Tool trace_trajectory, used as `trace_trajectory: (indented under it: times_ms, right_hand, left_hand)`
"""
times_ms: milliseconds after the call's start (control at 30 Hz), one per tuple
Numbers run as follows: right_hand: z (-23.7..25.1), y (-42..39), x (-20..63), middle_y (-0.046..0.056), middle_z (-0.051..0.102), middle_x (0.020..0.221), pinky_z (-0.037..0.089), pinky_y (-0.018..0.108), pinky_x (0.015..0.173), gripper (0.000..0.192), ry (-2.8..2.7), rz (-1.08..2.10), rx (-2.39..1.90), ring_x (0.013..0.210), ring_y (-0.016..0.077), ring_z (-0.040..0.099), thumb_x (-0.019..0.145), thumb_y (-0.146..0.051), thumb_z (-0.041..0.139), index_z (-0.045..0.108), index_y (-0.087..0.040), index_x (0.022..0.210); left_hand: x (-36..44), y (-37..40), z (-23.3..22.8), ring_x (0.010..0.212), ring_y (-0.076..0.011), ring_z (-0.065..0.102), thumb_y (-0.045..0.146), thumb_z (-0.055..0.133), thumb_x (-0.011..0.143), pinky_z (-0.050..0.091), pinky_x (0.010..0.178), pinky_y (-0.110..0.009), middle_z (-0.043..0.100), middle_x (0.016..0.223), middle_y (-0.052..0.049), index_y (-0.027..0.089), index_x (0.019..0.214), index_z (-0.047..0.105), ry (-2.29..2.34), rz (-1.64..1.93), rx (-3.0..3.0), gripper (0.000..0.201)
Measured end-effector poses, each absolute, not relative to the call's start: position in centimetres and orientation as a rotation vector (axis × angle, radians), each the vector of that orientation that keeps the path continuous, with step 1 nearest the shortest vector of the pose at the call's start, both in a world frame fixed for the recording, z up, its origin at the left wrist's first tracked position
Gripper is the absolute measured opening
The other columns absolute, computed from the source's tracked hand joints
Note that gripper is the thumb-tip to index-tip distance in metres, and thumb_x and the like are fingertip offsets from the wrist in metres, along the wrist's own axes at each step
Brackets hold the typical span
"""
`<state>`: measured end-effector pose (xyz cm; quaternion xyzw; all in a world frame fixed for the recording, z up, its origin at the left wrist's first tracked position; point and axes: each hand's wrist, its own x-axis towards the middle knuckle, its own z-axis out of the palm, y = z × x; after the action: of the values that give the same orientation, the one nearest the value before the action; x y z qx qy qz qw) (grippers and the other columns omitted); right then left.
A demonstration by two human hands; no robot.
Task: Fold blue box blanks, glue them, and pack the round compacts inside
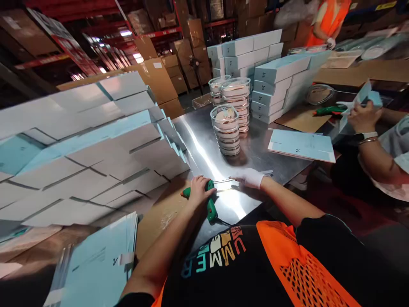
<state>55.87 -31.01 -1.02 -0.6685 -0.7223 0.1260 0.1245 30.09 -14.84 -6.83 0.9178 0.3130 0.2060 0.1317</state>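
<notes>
My left hand (198, 190) is closed around a green glue gun (211, 207) that rests near the front of the shiny steel table (204, 145), its nozzle toward the left over a brown cardboard sheet (161, 215). My right hand (251, 177), in a white glove, lies flat on a clear plastic lid (225, 184) on the steel surface just right of the gun. A stack of clear round containers (226, 130) with beige contents stands beyond my hands.
A big slanted pile of flat pale blue and white box blanks (79, 149) fills the left. More flat blanks (96, 264) lie at the near left. Taller container stacks (238, 102) and closed blue boxes (275, 81) stand behind. Another person's hand (364, 117) works at the right.
</notes>
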Motion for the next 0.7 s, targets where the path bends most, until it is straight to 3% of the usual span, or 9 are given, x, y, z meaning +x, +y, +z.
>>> trace_trajectory:
  times_ms: [100, 233, 333, 533, 700]
  right_hand:
    - [1.5, -30.3, 56.6, 0.011, 0.087, 0.106, 0.047, 0.029, 0.078, 0.043, -2.144, 0.428, -1.949, 0.086, 0.0214, 0.071, 0.104, -0.019, 0.060, 0.085, -0.019, 0.139]
    - [5.3, -30.2, 55.3, 0.005, 0.084, 0.089, 0.048, 0.027, 0.073, 0.045, -2.210, 0.627, -1.974, 0.074, 0.0180, 0.068, 0.103, -0.016, 0.057, 0.086, -0.018, 0.137]
    - [8.0, -31.5, 53.1, 0.008, 0.084, 0.095, 0.048, 0.028, 0.074, 0.043, -2.242, 0.694, -2.042, 0.078, 0.0188, 0.070, 0.105, -0.015, 0.055, 0.086, -0.016, 0.136]
    - [12.0, -35.3, 47.2, 0.020, 0.082, 0.118, 0.045, 0.035, 0.074, 0.051, -2.389, 0.050, -2.286, 0.100, 0.0331, 0.078, 0.113, -0.018, 0.044, 0.070, -0.020, 0.157]
    - [12.9, -35.9, 43.4, 0.026, 0.080, 0.106, 0.051, 0.041, 0.081, 0.052, -2.556, -0.008, -2.150, 0.107, 0.0388, 0.079, 0.114, -0.015, 0.033, 0.079, -0.009, 0.138]
  left_hand:
    - [29.0, -14.8, -7.3, 0.134, -0.0423, 0.067, 0.041, 0.095, 0.080, 0.050, 0.120, -0.063, 0.084, 0.121, -0.012, 0.024, 0.117, 0.083, 0.822, 0.723, 2.654, 0.042]
    - [27.9, -14.7, -7.5, 0.134, -0.0397, 0.068, 0.046, 0.094, 0.083, 0.045, 0.126, -0.066, 0.083, 0.121, -0.010, 0.026, 0.121, 0.081, 0.739, 0.848, 2.623, 0.044]
    - [27.0, -15.2, -7.2, 0.136, -0.0387, 0.067, 0.049, 0.093, 0.085, 0.043, 0.128, -0.067, 0.082, 0.123, -0.011, 0.025, 0.123, 0.080, 0.694, 0.948, 2.574, 0.047]
    - [25.3, -17.6, -6.3, 0.150, -0.0365, 0.058, 0.048, 0.087, 0.093, 0.035, 0.136, -0.064, 0.079, 0.134, -0.012, 0.024, 0.133, 0.076, 0.766, 1.067, 2.532, 0.047]
    - [25.4, -18.9, -5.4, 0.146, -0.0366, 0.060, 0.052, 0.086, 0.093, 0.029, 0.139, -0.064, 0.079, 0.133, -0.012, 0.025, 0.136, 0.077, 0.761, 0.913, 2.643, 0.051]
